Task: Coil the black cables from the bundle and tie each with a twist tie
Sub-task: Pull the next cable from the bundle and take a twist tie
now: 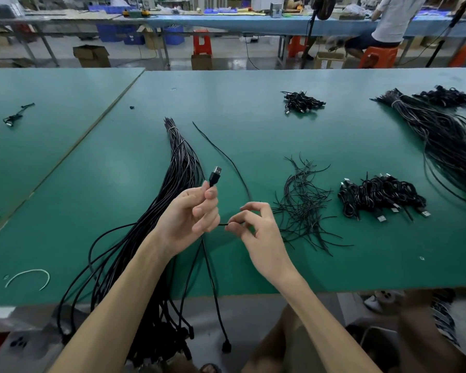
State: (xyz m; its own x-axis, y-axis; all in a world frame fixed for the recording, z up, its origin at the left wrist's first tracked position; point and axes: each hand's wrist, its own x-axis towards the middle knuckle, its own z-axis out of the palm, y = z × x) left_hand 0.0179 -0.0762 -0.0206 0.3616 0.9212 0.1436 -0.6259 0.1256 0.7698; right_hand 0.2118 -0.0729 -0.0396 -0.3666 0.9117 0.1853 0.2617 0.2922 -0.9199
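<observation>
1. Cable: one black lead is held above the green table, near its front edge, between both hands.
2. The left hand pinches it between thumb and fingertips just below the USB plug, with the other fingers curled in. The plug stands clear above the fingertips.
3. The plug points up and away from the person, tipped slightly right, so its long axis is close to upright in the view.
4. The right hand, just beside the left, pinches the cable between thumb and forefinger, the remaining fingers loosely bent. The short stretch between the hands runs roughly level, left to right.
5. A single black strand runs from behind the right fingers away across the table toward the far left.
6. The bundle lies under and beyond the left forearm. Its long axis runs from a tied far end to the front edge, where the ends hang over.
7. Loose twist ties lie just right of the right hand, with coiled cables further right.
</observation>
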